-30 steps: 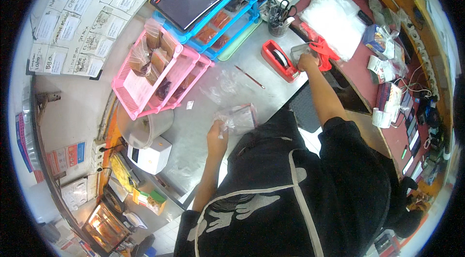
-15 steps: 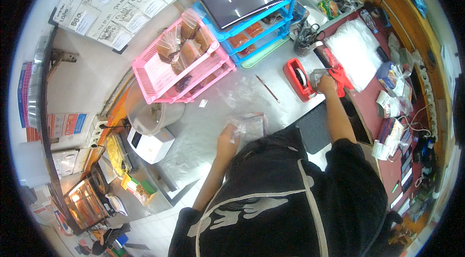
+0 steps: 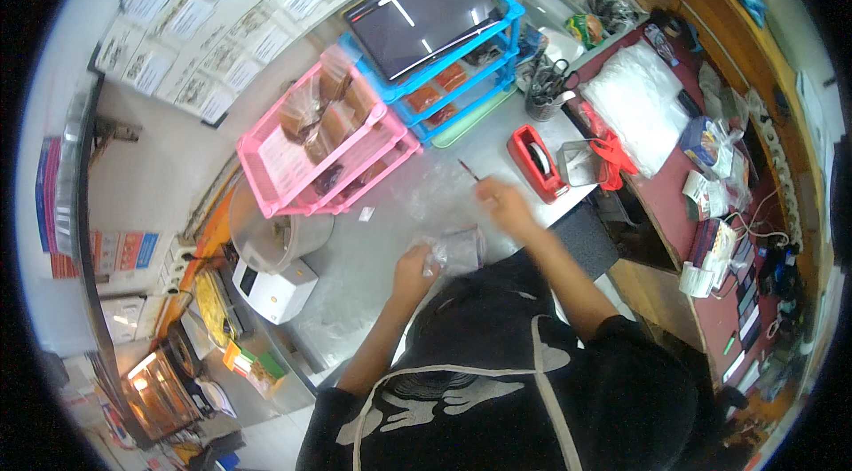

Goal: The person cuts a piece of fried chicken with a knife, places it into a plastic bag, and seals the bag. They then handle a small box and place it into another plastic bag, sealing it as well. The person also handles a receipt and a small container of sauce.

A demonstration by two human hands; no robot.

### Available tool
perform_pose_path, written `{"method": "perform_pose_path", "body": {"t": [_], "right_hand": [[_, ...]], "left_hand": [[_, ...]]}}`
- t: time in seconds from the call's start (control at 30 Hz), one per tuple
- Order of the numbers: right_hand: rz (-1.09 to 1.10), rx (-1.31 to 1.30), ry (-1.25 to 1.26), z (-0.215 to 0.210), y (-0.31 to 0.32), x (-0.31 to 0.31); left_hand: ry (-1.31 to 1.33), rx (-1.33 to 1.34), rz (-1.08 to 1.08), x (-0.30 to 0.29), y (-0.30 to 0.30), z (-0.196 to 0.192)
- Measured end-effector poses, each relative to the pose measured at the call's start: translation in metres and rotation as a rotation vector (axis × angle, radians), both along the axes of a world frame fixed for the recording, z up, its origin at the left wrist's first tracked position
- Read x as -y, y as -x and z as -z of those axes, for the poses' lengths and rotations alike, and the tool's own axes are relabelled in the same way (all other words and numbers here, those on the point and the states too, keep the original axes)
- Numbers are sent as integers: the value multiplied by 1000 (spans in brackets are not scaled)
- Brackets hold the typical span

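Observation:
My left hand (image 3: 414,272) is closed on the gathered end of a clear plastic bag (image 3: 465,251), just in front of my body over the metal tabletop (image 3: 373,249). The bag's contents are too faint to make out. My right hand (image 3: 504,206), blurred by motion, hovers to the right of the bag with its fingers curled in. Whatever they may hold is hidden. Beyond it a thin brown pen-like stick (image 3: 467,170) lies on the table, its near end covered by this hand.
A red tape dispenser (image 3: 536,164) and a small square container (image 3: 579,164) stand to the right. Pink (image 3: 266,167) and blue (image 3: 428,135) tiered racks hold bagged goods at the back, a tablet (image 3: 422,15) on the blue one. A white device (image 3: 275,286) sits left.
My right hand has left the small container beside the tape dispenser and moved left, toward the bag. My left hand still grips the bag. The whole view has shifted slightly.

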State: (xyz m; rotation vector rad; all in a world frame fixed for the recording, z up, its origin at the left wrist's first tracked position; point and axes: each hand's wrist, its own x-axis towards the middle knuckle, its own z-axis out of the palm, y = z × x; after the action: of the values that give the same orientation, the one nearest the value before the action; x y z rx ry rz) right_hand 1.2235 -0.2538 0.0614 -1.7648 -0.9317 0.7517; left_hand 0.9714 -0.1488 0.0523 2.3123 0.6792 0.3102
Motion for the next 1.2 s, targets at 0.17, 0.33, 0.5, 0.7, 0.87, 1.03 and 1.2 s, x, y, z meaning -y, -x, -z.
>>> {"method": "perform_pose_path", "body": {"t": [0.17,0.33,0.5,0.7,0.87,1.03,1.2], "right_hand": [[-685,328,-132,47,72,-48],[-868,441,-43,45,68,-53],[-833,379,5,45,74,-54],[-613,403,-181,57,74,-35],[-417,326,-235,62,90,-26],[-444,448,-119,67,94,-35],[-525,516,-168,62,88,-34]], "left_hand": [[-107,-119,164,-9,-2,-5],[-359,-189,226,-11,-3,-17],[-384,-250,183,-6,-11,-23],[-343,-202,175,-6,-9,-18],[-264,-220,167,-9,-6,-12],[-421,-177,199,-12,-5,-6],[-389,-230,224,-15,-2,-5]]}}
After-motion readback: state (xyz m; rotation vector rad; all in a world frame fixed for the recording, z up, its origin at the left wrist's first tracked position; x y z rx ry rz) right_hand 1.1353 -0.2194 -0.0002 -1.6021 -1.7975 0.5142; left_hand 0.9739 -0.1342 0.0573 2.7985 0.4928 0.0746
